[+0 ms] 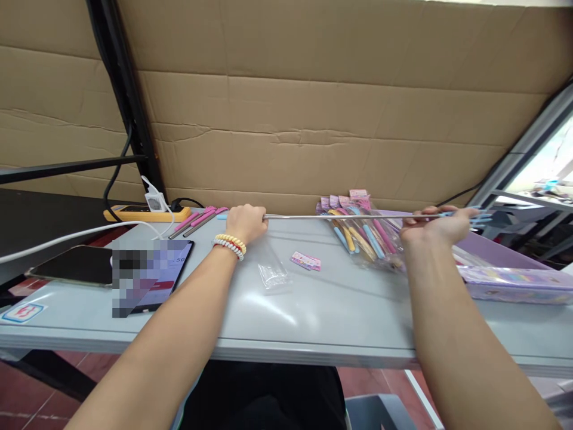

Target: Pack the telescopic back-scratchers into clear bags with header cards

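A tablet (161, 286) with its screen lit lies on the left of the gray table (349, 316). Behind it is a yellow power strip (179, 213). Next come two pink and silver sticks (196, 222). The left hand (246, 223) is curled around a long metal back scratcher (308, 217) near its blue handle (221, 217), above the table. Below are a clear plastic bag (272, 275) and small pink cards (306, 261). Then comes a pile of wrapped sticks (364, 233). The right hand (441, 227), palm up, seems to have its fingers bent around the blue claw end (482, 217), which is blurry. A purple box (521, 289) is on the far right.
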{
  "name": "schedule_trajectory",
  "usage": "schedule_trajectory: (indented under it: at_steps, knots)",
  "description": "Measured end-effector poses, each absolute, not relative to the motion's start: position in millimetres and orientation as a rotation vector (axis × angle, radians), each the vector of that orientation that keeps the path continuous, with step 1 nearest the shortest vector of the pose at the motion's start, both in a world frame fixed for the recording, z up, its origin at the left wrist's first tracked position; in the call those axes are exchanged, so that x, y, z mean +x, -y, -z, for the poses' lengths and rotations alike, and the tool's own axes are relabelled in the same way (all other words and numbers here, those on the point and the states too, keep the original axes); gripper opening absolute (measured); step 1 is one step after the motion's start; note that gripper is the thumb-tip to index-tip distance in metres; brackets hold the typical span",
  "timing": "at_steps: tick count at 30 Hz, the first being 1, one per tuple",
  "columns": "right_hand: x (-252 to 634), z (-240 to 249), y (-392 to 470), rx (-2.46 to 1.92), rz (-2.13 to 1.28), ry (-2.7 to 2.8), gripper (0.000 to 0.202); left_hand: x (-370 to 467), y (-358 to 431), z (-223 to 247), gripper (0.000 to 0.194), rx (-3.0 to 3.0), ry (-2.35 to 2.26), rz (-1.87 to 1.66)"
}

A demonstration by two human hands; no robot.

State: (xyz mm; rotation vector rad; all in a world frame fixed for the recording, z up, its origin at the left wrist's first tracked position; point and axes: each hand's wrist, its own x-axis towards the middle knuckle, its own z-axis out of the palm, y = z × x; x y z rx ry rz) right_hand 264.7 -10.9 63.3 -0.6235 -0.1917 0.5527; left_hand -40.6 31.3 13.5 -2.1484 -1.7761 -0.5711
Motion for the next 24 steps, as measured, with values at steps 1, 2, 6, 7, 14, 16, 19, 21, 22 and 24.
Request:
schedule_trajectory:
  at_steps: [1, 2, 6, 7, 14, 16, 19, 21, 22, 24]
  knots:
    - [256.4, -63.0, 10.2, -0.620, -0.578, 0.254, 0.052, -36.1, -28.8, -14.2, 0.031, -2.162, 1.753, 0.577]
    - [248.0, -62.1, 9.4, -0.608, -0.592, 0.327, 0.052, -32.3, -26.5, -14.9, 0.032, -2.172, 1.735, 0.587]
    - [220.5, -52.8, 5.5, -0.537, -0.691, 0.602, 0.047, -26.9, -21.0, -17.6, 0.031, -2.151, 1.755, 0.618]
    - [215.1, -49.3, 4.4, -0.542, -0.714, 0.649, 0.045, -27.3, -20.3, -18.2, 0.031, -2.132, 1.778, 0.619]
    - [170.4, -21.3, 4.2, -0.522, -0.905, 1.002, 0.047, -8.9, -6.9, -22.4, 0.032, -2.181, 1.804, 0.642]
    - [155.2, -14.3, 8.2, -0.521, -0.923, 1.076, 0.048, 2.2, 1.0, -24.5, 0.031, -2.203, 1.793, 0.669]
    - [135.8, -5.8, 13.6, -0.543, -1.015, 1.177, 0.049, 14.3, 11.8, -27.3, 0.030, -2.233, 1.791, 0.727]
    - [128.0, -1.0, 15.0, -0.531, -1.042, 1.179, 0.048, 17.9, 16.2, -28.5, 0.029, -2.252, 1.802, 0.752]
    - [126.0, 1.4, 14.9, -0.524, -1.053, 1.180, 0.047, 18.6, 17.5, -28.9, 0.028, -2.258, 1.805, 0.757]
    - [124.7, 6.3, 13.5, -0.521, -1.066, 1.194, 0.046, 18.6, 19.0, -29.4, 0.027, -2.267, 1.799, 0.746]
